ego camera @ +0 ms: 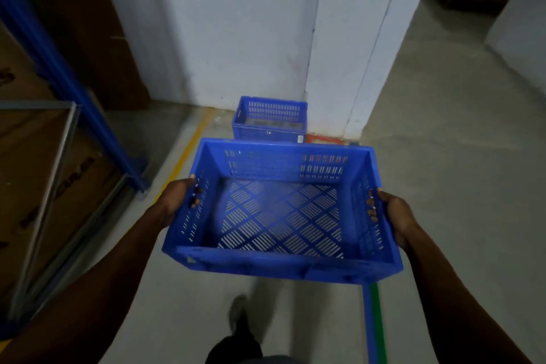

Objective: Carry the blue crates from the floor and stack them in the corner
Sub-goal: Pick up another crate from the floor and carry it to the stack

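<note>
I carry an empty blue slotted crate [280, 266] in front of me, above the floor. My left hand [174, 201] grips its left side wall, with fingertips poking through the handle slots. My right hand [396, 216] grips the right side wall the same way. Ahead, a second blue crate [270, 131] stands on the floor in the corner, against the white wall and beside the white pillar [354, 53]. It looks empty.
Blue shelving [74, 91] with cardboard boxes [38, 174] lines the left side. A yellow floor line [189, 151] runs toward the corner. Something red [323, 139] lies at the pillar's base. A green and blue strip [373, 322] lies below the crate. My foot [239, 313] steps forward on the grey floor.
</note>
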Available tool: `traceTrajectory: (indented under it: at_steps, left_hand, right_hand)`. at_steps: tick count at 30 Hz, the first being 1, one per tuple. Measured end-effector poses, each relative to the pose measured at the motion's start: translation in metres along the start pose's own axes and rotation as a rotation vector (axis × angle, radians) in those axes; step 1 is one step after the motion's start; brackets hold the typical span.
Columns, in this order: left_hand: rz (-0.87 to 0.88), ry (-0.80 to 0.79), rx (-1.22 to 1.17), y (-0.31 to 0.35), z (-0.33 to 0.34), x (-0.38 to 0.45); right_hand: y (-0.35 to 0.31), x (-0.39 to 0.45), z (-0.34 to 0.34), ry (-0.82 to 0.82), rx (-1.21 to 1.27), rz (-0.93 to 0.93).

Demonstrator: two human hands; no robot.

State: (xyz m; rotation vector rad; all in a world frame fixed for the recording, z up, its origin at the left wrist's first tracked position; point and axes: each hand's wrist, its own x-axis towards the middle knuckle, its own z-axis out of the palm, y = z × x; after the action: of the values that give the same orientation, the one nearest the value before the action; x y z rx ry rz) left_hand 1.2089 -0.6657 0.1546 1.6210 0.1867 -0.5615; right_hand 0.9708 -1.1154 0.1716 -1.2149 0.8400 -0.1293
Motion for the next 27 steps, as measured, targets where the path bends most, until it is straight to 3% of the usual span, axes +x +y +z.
traceTrajectory:
  at_steps: [10, 17, 27]
  left_hand:
    - [-0.011, -0.096, -0.072, 0.105, -0.009, 0.225]
    - [0.069, -0.146, 0.050, 0.189, 0.004, 0.367]
    - [0.131, -0.042, 0.197, 0.239, 0.056, 0.589]
  right_hand:
    - [-0.096, 0.201, 0.113, 0.084, -0.062, 0.029]
    - [-0.171, 0.327, 0.166, 0.096, -0.045, 0.064]
    - [-0.227, 0.566, 0.207, 0.118, -0.102, 0.079]
